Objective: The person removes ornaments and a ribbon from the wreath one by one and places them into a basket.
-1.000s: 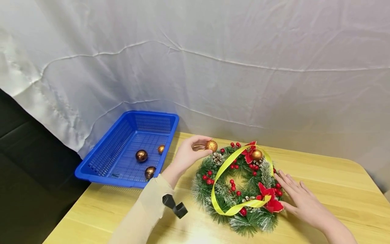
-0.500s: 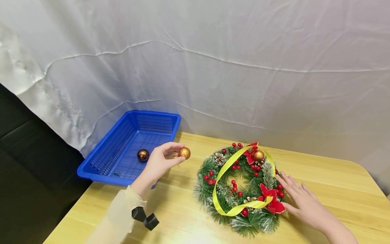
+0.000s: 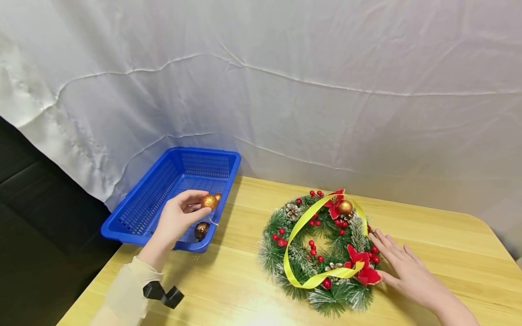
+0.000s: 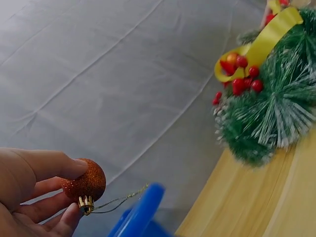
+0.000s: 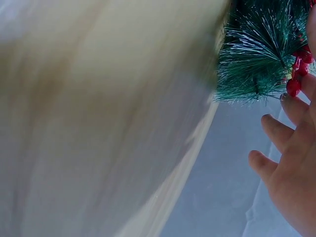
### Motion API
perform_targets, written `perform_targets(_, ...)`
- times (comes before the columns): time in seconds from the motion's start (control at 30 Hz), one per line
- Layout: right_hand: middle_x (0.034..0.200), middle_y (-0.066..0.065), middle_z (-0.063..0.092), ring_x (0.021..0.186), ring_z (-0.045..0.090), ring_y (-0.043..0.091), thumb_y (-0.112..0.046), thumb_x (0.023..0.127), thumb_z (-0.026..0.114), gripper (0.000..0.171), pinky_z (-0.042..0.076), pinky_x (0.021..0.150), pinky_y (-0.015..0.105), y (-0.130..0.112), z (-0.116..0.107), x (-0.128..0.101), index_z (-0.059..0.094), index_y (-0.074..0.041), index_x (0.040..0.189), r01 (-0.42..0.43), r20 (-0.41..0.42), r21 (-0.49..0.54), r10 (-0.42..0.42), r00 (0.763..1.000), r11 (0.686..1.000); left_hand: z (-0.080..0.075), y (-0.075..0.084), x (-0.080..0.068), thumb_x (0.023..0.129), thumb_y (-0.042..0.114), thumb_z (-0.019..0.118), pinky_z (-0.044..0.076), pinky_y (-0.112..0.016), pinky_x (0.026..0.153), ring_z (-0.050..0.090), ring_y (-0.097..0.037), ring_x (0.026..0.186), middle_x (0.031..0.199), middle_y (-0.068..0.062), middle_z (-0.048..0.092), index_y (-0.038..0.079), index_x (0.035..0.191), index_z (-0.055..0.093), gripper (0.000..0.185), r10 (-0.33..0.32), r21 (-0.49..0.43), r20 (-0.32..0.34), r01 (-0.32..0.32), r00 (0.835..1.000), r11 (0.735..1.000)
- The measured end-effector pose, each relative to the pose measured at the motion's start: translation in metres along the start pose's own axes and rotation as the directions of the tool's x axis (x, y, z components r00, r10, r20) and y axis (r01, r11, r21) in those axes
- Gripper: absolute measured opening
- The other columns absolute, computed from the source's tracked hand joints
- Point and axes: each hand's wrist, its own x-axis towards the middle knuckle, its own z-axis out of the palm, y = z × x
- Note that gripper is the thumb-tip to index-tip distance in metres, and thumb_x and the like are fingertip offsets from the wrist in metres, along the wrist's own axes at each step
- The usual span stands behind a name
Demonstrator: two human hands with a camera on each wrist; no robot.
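Observation:
My left hand [image 3: 177, 217] pinches a glittery copper Christmas bauble [image 4: 85, 180] between thumb and fingers, over the right part of the blue basket [image 3: 134, 217]. A thin gold string loop trails from the bauble's gold cap. Inside the basket lies a dark shiny bauble [image 3: 201, 230], and a smaller orange one peeks out behind the held one. My right hand [image 3: 403, 269] lies with fingers spread against the right edge of a green wreath [image 3: 277, 271]. Red berries, red flowers, pine cones and one matte gold bauble [image 3: 345, 207] decorate the wreath. A yellow ribbon [image 3: 287, 253] loops across it.
The wooden table [image 3: 244, 290] carries both basket and wreath, with bare wood between them. A pale grey cloth [image 3: 293, 127] hangs along the table's back edge. Dark material [image 3: 41, 235] stands at the left. A black bracket [image 3: 163, 294] sits on my left wrist.
My left hand has carried the glittery bauble left, from beside the wreath's upper left edge to over the basket. The right hand and the wreath have stayed in place.

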Motion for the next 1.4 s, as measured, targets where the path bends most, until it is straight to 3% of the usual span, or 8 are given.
perform_targets(0.17, 0.159, 0.004, 0.008, 0.140, 0.001, 0.012, -0.031, 0.090, 0.065, 0.081, -0.013, 0.111, 0.029, 0.000, 0.000, 0.001, 0.018, -0.014, 0.154, -0.002, 0.001, 0.002, 0.002, 1.000, 1.000, -0.017, -0.005, -0.003, 0.083, 0.015, 0.076, 0.049, -0.015, 0.083, 0.060, -0.009, 0.097, 0.115, -0.016, 0.063, 0.001, 0.120, 0.062, 0.041, -0.025, 0.034, -0.041, 0.026, 0.999, 0.999)
perform_targets(0.33, 0.159, 0.004, 0.008, 0.139, -0.001, 0.009, -0.031, 0.090, 0.065, 0.081, -0.014, 0.110, 0.028, 0.000, 0.000, 0.001, 0.018, -0.014, 0.154, -0.001, -0.001, 0.002, 0.001, 1.000, 1.000, -0.032, -0.015, -0.005, 0.084, 0.017, 0.075, 0.049, -0.013, 0.081, 0.060, -0.007, 0.095, 0.114, -0.017, 0.063, 0.001, 0.120, 0.062, 0.041, -0.026, 0.109, -0.064, 0.033, 0.998, 0.994)
perform_targets(0.6, 0.159, 0.004, 0.007, 0.139, -0.001, 0.010, -0.031, 0.090, 0.064, 0.080, -0.014, 0.111, 0.030, 0.001, 0.001, 0.001, 0.018, -0.015, 0.154, -0.015, 0.013, 0.015, 0.015, 1.000, 1.000, -0.048, -0.030, -0.008, 0.083, 0.012, 0.075, 0.048, -0.011, 0.077, 0.063, -0.031, 0.100, 0.113, -0.020, 0.064, 0.000, 0.118, 0.062, 0.039, -0.010, 0.288, -0.055, 0.025, 0.998, 0.957)
perform_targets(0.83, 0.159, 0.003, 0.007, 0.141, 0.002, 0.015, -0.030, 0.090, 0.065, 0.081, -0.013, 0.112, 0.032, 0.001, 0.001, 0.000, 0.018, -0.015, 0.154, -0.013, 0.014, 0.011, 0.012, 1.000, 1.000, -0.063, -0.035, -0.006, 0.084, 0.009, 0.074, 0.047, -0.009, 0.073, 0.062, -0.034, 0.098, 0.112, -0.022, 0.063, -0.001, 0.118, 0.061, 0.038, -0.020, 0.338, -0.051, 0.036, 0.999, 0.941)
perform_targets(0.97, 0.159, 0.004, 0.007, 0.142, 0.005, 0.020, -0.029, 0.090, 0.065, 0.081, -0.013, 0.112, 0.032, 0.002, 0.002, 0.000, 0.017, -0.015, 0.154, -0.012, 0.013, 0.013, 0.012, 1.000, 1.000, -0.072, -0.040, -0.003, 0.085, 0.011, 0.073, 0.047, -0.009, 0.072, 0.061, -0.035, 0.099, 0.112, -0.024, 0.063, -0.003, 0.118, 0.061, 0.038, -0.041, 0.339, -0.050, 0.056, 0.998, 0.939)
perform_targets(1.17, 0.159, 0.003, 0.005, 0.139, -0.002, 0.010, -0.029, 0.090, 0.065, 0.082, -0.014, 0.111, 0.031, 0.002, 0.001, 0.001, 0.016, -0.015, 0.154, -0.022, 0.022, 0.014, 0.022, 1.000, 1.000, -0.083, -0.051, 0.002, 0.086, 0.016, 0.073, 0.047, -0.013, 0.073, 0.059, -0.030, 0.104, 0.117, -0.024, 0.061, -0.003, 0.121, 0.059, 0.042, -0.109, 0.290, -0.007, 0.106, 0.994, 0.951)
perform_targets(1.3, 0.159, 0.003, 0.005, 0.143, 0.008, 0.028, -0.029, 0.090, 0.066, 0.082, -0.014, 0.111, 0.033, 0.001, 0.002, 0.002, 0.016, -0.016, 0.154, -0.030, 0.024, 0.027, 0.029, 0.999, 0.999, -0.088, -0.056, 0.006, 0.087, 0.012, 0.072, 0.049, -0.018, 0.076, 0.058, -0.020, 0.100, 0.119, -0.024, 0.059, -0.004, 0.122, 0.057, 0.042, -0.163, 0.267, 0.029, 0.150, 0.986, 0.952)
perform_targets(1.4, 0.159, 0.003, 0.005, 0.141, 0.016, 0.036, -0.028, 0.089, 0.066, 0.082, -0.014, 0.112, 0.034, 0.001, 0.003, 0.002, 0.016, -0.016, 0.154, -0.030, 0.023, 0.033, 0.029, 0.999, 0.999, -0.088, -0.056, 0.007, 0.088, 0.009, 0.069, 0.051, -0.030, 0.082, 0.058, -0.024, 0.101, 0.120, -0.025, 0.057, -0.005, 0.122, 0.057, 0.040, -0.196, 0.270, 0.054, 0.175, 0.979, 0.947)
